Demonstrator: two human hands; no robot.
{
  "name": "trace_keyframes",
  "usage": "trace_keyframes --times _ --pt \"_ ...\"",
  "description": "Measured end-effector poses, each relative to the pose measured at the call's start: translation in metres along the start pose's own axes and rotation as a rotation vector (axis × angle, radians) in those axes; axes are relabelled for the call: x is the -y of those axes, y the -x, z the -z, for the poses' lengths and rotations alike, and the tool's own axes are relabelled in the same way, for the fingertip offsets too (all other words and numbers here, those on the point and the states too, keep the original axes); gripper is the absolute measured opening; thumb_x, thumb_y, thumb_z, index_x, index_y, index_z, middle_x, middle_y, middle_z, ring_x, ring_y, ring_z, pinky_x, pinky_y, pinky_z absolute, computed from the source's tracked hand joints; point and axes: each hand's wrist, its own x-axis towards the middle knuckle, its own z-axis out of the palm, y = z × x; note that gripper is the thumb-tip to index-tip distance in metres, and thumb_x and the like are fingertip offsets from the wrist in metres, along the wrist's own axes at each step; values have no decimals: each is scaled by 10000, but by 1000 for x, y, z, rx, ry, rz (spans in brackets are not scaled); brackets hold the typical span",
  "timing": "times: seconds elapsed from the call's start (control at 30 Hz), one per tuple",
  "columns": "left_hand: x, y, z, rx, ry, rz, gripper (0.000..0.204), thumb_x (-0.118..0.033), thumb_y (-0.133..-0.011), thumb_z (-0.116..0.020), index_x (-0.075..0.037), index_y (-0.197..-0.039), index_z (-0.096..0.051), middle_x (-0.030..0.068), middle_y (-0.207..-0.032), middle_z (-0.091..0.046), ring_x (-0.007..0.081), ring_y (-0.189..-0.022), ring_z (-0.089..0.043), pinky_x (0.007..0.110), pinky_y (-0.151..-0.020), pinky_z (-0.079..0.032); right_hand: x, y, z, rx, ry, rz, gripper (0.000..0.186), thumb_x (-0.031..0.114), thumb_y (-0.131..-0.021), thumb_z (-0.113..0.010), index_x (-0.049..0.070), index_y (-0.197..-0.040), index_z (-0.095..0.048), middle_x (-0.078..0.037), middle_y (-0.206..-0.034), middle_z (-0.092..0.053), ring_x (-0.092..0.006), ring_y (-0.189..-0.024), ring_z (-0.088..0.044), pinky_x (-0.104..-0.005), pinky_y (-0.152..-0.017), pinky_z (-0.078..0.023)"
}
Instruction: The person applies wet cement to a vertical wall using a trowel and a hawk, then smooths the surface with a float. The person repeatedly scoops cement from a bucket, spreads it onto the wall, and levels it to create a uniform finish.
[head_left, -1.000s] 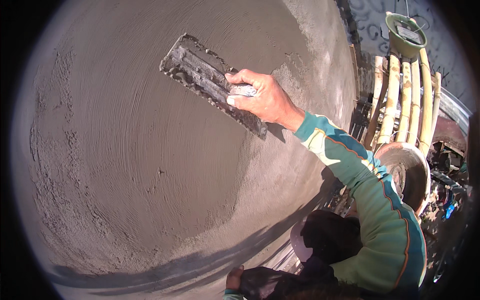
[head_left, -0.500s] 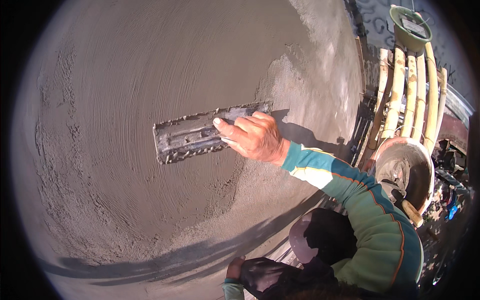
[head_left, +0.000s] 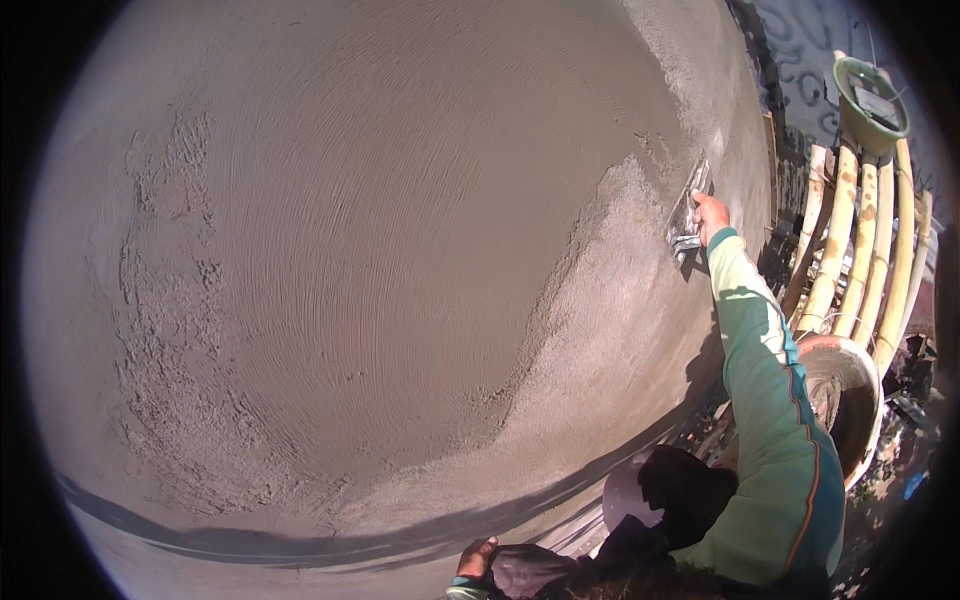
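My right hand (head_left: pixel 711 216) is closed round the handle of a plastering trowel (head_left: pixel 684 214), out at arm's length on the right. The trowel's mortar-smeared blade stands steeply tilted at the surface of a plastered wall (head_left: pixel 420 230). Wet grey plaster with curved stroke marks covers the wall's middle; paler, rougher plaster borders it on the right and below. My left hand (head_left: pixel 477 557) is low at the bottom edge, beside dark cloth, away from the trowel. Its fingers are mostly hidden, so their grip cannot be made out.
Right of my sleeve stands a mortar-crusted bucket (head_left: pixel 858 400), partly covered by my arm. Bamboo poles (head_left: pixel 850 235) run from it toward a green bucket (head_left: pixel 870 105) at the upper right. Rubble and scraps (head_left: pixel 915 425) lie at the far right.
My right hand has carried the trowel from the middle of the wall to its right side, turning the blade from nearly level to steep. The view has shifted slightly left.
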Motion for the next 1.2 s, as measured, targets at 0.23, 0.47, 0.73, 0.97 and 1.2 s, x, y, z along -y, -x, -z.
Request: trace_keyframes --times 0.23,0.47,0.73,0.97,1.2 --pt "31 -1 -4 5 141 90 577 -527 -964 -672 0 -1193 -723 147 -1118 -748 245 -1084 -663 373 -989 -483 227 177 -181 609 -7 456 351 286 -974 -735 120 -1267 -637 103 -684 -423 -8 -492 -385 -202 -458 -316" --pt "-7 7 -5 57 55 -98 620 -577 -982 -582 -6 -1184 -714 248 -1130 -721 389 -1128 -662 432 -1000 -478 278 401 -276 989 236 1094 400 325 -944 -770 76 -1253 -714 14 -999 -733 -31 -777 -633 -206 -678 -515" --pt "-18 22 -3 28 -110 -214 595 -555 -1004 -532 -24 -1218 -695 262 -1217 -680 443 -1188 -619 480 -1007 -478 65 552 -219 1107 535 1612 450 262 -874 -755 60 -1267 -668 -99 -811 -748 -259 -646 -725 -378 -585 -567" --pt "-25 -13 -17 59 -168 -309 541 -503 -1017 -527 -16 -1182 -695 261 -1155 -693 449 -1119 -636 484 -983 -480 -58 538 -129 1160 630 2156 414 187 -872 -673 69 -1269 -699 11 -642 -572 -126 -513 -573 -274 -535 -445" --pt "7 -7 -4 74 -385 -423 495 -435 -1052 -469 -23 -1198 -702 256 -1219 -680 425 -1184 -610 474 -1051 -453 176 468 -265 204 506 1921 461 292 -851 -807 145 -1269 -680 -33 -682 -649 -192 -565 -662 -328 -506 -522"
